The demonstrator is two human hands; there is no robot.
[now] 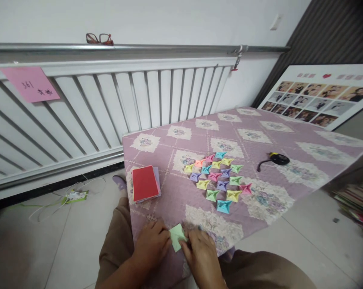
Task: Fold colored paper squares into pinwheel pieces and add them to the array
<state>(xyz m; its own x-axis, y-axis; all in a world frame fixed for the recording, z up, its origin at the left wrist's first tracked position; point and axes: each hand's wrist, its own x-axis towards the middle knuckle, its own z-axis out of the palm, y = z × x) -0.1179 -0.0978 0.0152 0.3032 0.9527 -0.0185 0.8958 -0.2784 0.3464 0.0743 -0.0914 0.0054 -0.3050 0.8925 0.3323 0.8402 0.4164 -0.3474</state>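
A light green square of paper [176,236], partly folded, lies at the near edge of a table covered in a purple patterned cloth [260,148]. My left hand [153,244] presses on its left side with fingers closed on the paper. My right hand [201,255] pinches its right edge. Further up the cloth, several folded paper shapes in many colours [219,176] lie grouped together. A stack of paper squares with a red sheet on top [144,183] sits at the table's left edge.
A small black object with a cord [277,159] lies on the right of the cloth. A white radiator [109,104] runs along the wall, with a pink note [31,83] stuck to it and glasses [99,39] on the pipe above. A photo board [320,98] leans at right.
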